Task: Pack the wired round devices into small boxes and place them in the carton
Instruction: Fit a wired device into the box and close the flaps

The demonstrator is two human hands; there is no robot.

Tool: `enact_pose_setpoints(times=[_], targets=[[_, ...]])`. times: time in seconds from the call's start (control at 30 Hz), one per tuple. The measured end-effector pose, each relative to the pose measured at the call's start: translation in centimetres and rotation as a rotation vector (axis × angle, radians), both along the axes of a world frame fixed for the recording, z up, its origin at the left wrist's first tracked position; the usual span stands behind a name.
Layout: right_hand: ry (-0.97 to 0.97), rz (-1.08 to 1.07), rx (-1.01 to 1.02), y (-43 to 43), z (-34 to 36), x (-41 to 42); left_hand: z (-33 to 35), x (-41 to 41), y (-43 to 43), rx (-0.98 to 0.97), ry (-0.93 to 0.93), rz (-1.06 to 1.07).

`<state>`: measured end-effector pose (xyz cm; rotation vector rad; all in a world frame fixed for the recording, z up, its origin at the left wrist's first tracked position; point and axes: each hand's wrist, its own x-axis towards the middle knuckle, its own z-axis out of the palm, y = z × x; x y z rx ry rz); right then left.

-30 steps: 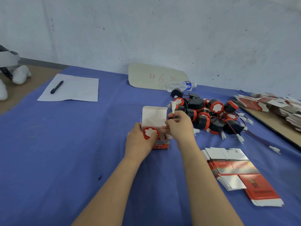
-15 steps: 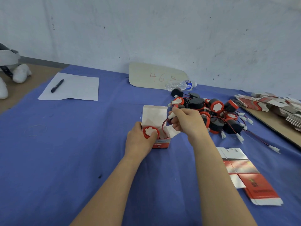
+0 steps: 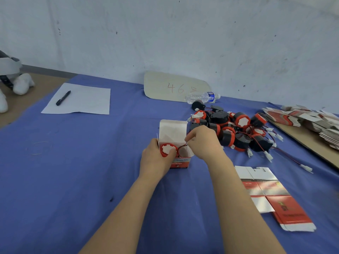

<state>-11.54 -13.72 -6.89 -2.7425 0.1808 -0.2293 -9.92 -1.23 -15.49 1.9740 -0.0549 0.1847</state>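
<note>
Fingers of the left hand (image 3: 156, 160) curl round the small box (image 3: 180, 163), thumb pressing the round device (image 3: 167, 149) seated in its open top. Right hand (image 3: 203, 142) pinches the wire (image 3: 182, 146) at the box mouth, lower than half a second ago, nearer the box than the pile of devices (image 3: 238, 131).

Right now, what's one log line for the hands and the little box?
left hand: holds small box, thumb on round device | right hand: pinches wire | box flap: open
</note>
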Motion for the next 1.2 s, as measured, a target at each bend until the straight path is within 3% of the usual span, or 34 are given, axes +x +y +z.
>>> enact_pose_setpoints(times=[0.73,1.03,1.2], targets=[[-0.014,0.008,-0.133,-0.2,-2.9,-0.6,0.1,-0.2,0.0,-0.027,-0.042,-0.007],[-0.213,-0.132,-0.201,0.0,-2.5,-0.9,0.1,-0.3,0.0,-0.018,-0.035,-0.009],[-0.112,-0.111,-0.143,0.8,-1.3,-0.6,0.1,-0.2,-0.1,-0.002,-0.024,0.000]])
